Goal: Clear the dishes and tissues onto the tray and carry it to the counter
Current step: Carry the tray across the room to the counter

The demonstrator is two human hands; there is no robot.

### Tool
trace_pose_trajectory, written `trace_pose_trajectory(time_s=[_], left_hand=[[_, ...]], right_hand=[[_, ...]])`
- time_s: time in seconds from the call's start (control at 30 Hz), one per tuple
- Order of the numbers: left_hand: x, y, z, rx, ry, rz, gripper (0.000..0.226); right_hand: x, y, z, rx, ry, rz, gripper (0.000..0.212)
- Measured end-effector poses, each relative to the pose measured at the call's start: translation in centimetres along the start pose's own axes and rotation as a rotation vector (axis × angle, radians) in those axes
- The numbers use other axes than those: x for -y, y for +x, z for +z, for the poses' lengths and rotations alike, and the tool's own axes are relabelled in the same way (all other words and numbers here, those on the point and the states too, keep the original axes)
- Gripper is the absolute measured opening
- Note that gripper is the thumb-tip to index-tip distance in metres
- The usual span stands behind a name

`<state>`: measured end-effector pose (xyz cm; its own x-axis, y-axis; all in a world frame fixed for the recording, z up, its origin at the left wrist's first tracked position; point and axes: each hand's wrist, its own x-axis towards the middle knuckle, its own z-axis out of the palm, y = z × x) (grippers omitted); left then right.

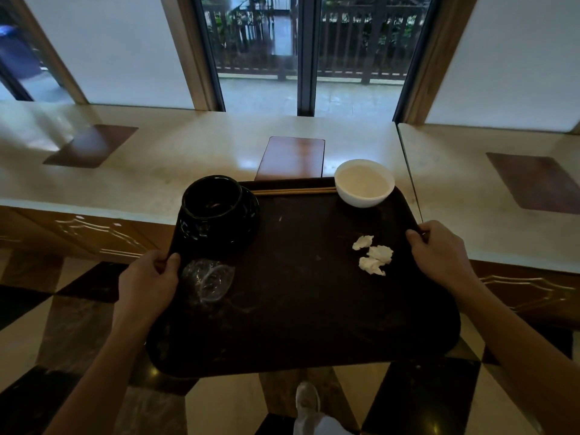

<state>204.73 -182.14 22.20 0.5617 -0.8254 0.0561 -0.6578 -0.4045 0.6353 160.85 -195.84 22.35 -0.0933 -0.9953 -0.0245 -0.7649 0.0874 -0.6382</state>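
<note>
Person carrying loaded brown tray [298, 309], far edge over pale counter [188, 146]. Left hand [147, 282] clenched on left rim, right hand [439, 249] clenched on right rim. Aboard: black pot [213, 208], white bowl [364, 182], chopsticks [292, 191], crumpled tissues [373, 255], possibly clear plastic wrapper [208, 279]. Best kept level: pot heavy on left, chopsticks may roll.

Brown mat [293, 158] on counter's near middle; second brown mat [91, 145] toward left end; third [533, 182] toward right end. Windows [309, 42] above far edge, railing [361, 58] outside. Checkered floor [78, 312], shoe [308, 400] below.
</note>
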Motion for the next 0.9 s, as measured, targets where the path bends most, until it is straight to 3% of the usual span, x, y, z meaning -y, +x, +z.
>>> trace_pose_trajectory(time_s=[0.53, 0.9], left_hand=[[-5.2, 13.0, 5.8, -0.065, 0.021, 0.019, 0.027], [-6.1, 27.2, 8.3, -0.053, -0.013, 0.060, 0.024]], right_hand=[[2.6, 14.2, 0.7, -0.054, -0.031, 0.012, 0.024], [7.4, 22.9, 5.1, -0.082, -0.044, 0.082, 0.026]])
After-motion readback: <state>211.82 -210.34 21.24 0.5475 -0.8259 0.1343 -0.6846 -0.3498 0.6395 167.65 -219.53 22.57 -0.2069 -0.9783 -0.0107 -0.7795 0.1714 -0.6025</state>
